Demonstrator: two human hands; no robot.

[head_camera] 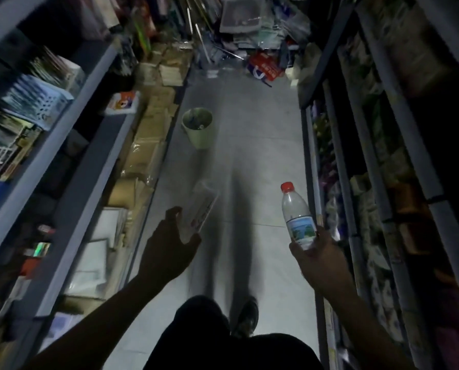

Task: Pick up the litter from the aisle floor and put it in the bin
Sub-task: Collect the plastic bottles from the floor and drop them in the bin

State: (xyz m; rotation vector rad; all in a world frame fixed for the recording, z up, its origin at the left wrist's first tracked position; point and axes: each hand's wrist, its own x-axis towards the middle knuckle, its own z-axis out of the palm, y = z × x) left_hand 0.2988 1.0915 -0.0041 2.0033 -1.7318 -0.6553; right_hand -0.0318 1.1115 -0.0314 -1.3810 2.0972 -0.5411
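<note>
My right hand [314, 249] grips the bottom of a clear plastic bottle [296, 214] with a red cap and a blue-white label, held upright over the right side of the aisle. In my left hand [169, 236] is a blurred clear plastic wrapper or box [200, 209] with red print, my fingers curled round its lower end. A pale green bin [198, 128] stands on the grey floor ahead, near the left shelving, with some items inside it.
Shelves [71, 124] packed with goods line the left side, with cardboard boxes [145, 145] along their base. Dark shelving [383, 161] closes the right side. A red bag [265, 68] and piled clutter block the far end. My shoe [247, 316] is below.
</note>
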